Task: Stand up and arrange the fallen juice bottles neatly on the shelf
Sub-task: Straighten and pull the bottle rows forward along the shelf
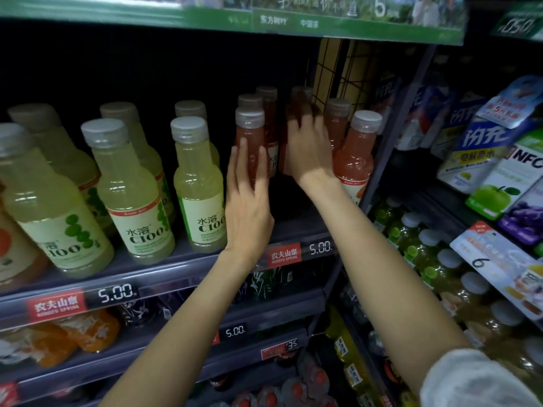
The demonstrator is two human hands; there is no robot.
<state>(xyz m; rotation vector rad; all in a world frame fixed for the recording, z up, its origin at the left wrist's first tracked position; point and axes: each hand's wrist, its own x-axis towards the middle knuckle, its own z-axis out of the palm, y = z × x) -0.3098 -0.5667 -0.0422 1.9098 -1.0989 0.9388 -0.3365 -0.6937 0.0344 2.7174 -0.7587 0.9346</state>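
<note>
Two bare arms reach into a dim store shelf stocked with juice, its front rail carrying red brand tags and a 5.00 price label. Upright pale green bottles fill the left and middle of the shelf in rows, labels facing out, while upright pink bottles stand at the right end beside a black wire divider. To the far right, a neighbouring rack holds drink cartons and more green bottles. The left hand rests flat against the front pink bottle in the left pink row, fingers straight and loosely spread along its side, not curled round it. The right hand reaches deeper, its fingers curled round a darker pink bottle that stands between the two pink rows; motion blur hides just how the fingertips sit. That bottle looks close to upright, its cap level with the neighbours behind it. Lower shelves show orange drinks lying at the left and further price tags, one reading 5.00. A pale sleeve covers the right upper arm at the bottom corner.
</note>
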